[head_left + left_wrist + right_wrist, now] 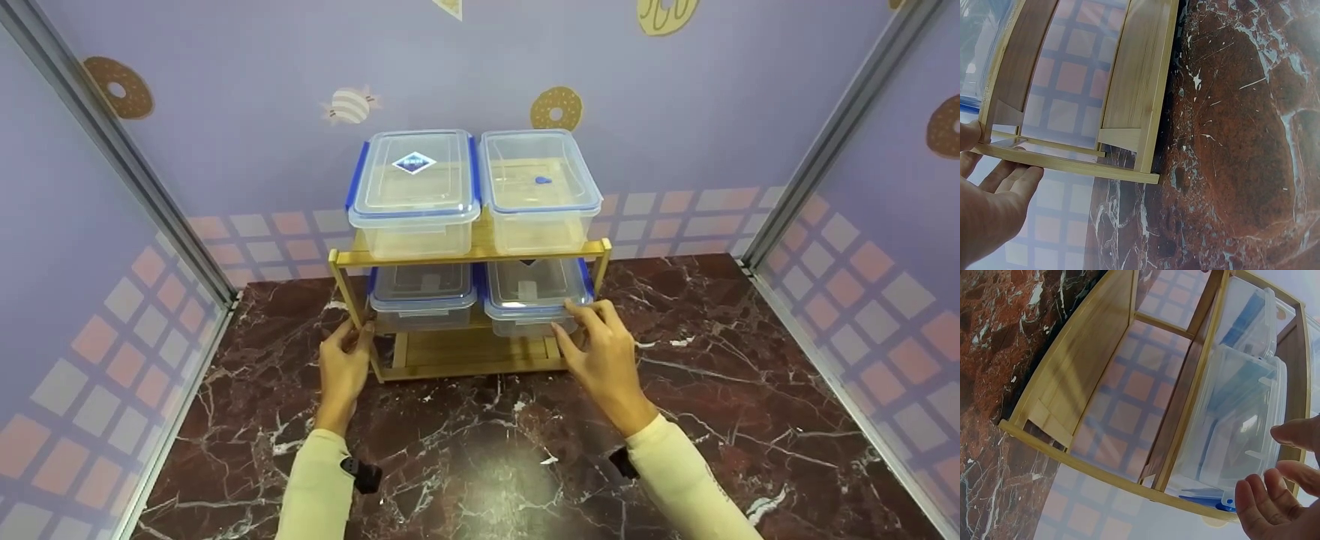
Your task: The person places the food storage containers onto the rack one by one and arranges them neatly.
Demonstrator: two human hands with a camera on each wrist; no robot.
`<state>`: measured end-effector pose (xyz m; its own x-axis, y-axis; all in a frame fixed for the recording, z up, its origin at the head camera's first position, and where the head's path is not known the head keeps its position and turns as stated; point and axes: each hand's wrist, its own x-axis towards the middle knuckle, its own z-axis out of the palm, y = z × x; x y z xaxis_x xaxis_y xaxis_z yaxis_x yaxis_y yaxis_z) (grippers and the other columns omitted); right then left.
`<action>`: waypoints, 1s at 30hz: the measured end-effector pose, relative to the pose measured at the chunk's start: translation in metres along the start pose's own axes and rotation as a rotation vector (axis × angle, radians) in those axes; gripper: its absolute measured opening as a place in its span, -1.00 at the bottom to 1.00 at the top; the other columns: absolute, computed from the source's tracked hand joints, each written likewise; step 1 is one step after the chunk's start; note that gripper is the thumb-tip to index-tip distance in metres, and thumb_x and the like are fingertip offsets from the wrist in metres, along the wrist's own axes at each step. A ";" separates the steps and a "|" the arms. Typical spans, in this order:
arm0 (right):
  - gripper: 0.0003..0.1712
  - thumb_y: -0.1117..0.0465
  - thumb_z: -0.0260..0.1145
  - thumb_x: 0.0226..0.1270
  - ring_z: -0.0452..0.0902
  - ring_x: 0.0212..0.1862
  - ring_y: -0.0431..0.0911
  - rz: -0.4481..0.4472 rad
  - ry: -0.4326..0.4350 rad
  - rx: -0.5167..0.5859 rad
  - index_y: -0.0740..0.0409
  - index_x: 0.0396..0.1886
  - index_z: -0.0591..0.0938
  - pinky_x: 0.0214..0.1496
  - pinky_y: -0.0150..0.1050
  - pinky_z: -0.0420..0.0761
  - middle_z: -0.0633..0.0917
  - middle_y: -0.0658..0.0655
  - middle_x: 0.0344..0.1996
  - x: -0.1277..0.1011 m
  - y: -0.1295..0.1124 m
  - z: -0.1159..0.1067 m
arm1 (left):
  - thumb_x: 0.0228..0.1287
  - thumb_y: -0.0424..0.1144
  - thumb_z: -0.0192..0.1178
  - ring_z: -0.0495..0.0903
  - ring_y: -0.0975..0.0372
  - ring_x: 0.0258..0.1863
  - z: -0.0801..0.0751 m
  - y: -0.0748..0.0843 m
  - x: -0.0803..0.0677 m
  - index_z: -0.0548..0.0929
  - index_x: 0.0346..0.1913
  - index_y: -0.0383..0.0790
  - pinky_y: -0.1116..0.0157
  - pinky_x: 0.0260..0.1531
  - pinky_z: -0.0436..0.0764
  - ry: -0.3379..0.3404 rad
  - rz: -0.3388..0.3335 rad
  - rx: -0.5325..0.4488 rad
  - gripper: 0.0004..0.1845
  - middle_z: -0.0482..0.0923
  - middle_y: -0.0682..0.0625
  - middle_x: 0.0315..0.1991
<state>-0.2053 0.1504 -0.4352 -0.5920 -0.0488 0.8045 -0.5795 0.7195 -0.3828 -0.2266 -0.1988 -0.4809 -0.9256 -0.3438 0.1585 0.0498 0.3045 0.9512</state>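
A wooden shelf rack (469, 351) stands on the marbled surface. Two clear lidded containers sit on its top shelf, a left one (415, 195) with a diamond label and a right one (536, 184) with a blue lid plug. Below them, a left container (424, 300) and a right container (532, 296) with blue clips rest on the middle shelf. My left hand (346, 360) grips the rack's left front post, thumb in front and fingers behind. Beside the lower right container's front, my right hand (1280, 495) has its thumb and fingers spread; contact is unclear.
Dark red marbled surface (480, 450) extends in front of the rack and to both sides. A patterned purple wall (262, 135) rises behind, with side panels left and right joined by metal corner strips (832, 135).
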 end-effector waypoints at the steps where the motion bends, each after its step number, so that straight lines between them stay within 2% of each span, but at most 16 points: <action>1: -0.61 0.28 0.50 0.03 0.47 -0.51 -0.13 0.000 -0.002 -0.004 0.26 -0.10 0.68 -0.52 -0.31 0.49 0.51 0.10 -0.39 0.000 0.000 0.000 | 0.37 -0.14 0.12 0.59 0.02 -0.06 0.000 0.000 0.000 0.54 0.18 -0.25 0.14 -0.02 0.56 0.003 0.002 0.001 -0.60 0.61 -0.25 -0.06; 18: -0.50 0.27 0.52 0.00 0.46 -0.46 -0.10 -0.007 0.005 -0.014 0.28 0.00 0.64 -0.45 -0.24 0.49 0.55 0.14 -0.35 -0.001 0.000 0.002 | 0.36 -0.14 0.13 0.61 0.05 -0.11 0.002 -0.002 0.000 0.56 0.16 -0.21 0.16 -0.04 0.56 0.010 0.001 -0.005 -0.62 0.63 -0.24 -0.09; 24: -0.44 0.25 0.51 0.01 0.43 -0.47 -0.12 0.017 -0.029 -0.008 0.31 0.06 0.61 -0.46 -0.23 0.51 0.55 0.17 -0.29 -0.001 -0.002 0.002 | 0.36 -0.15 0.14 0.60 0.06 -0.09 0.000 0.000 -0.002 0.57 0.15 -0.20 0.15 -0.03 0.56 0.002 0.003 -0.021 -0.64 0.63 -0.22 -0.08; 30: -0.35 0.23 0.52 0.00 0.51 -0.33 -0.05 0.031 -0.064 -0.005 0.32 0.14 0.55 -0.27 -0.14 0.60 0.53 0.22 -0.19 -0.002 -0.002 0.004 | 0.36 -0.18 0.13 0.60 0.03 -0.09 0.000 0.000 -0.001 0.59 0.13 -0.22 0.15 -0.05 0.56 0.006 0.020 -0.036 -0.66 0.63 -0.25 -0.10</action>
<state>-0.2050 0.1462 -0.4375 -0.6446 -0.0707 0.7612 -0.5575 0.7248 -0.4047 -0.2255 -0.1983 -0.4807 -0.9221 -0.3431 0.1792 0.0822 0.2790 0.9568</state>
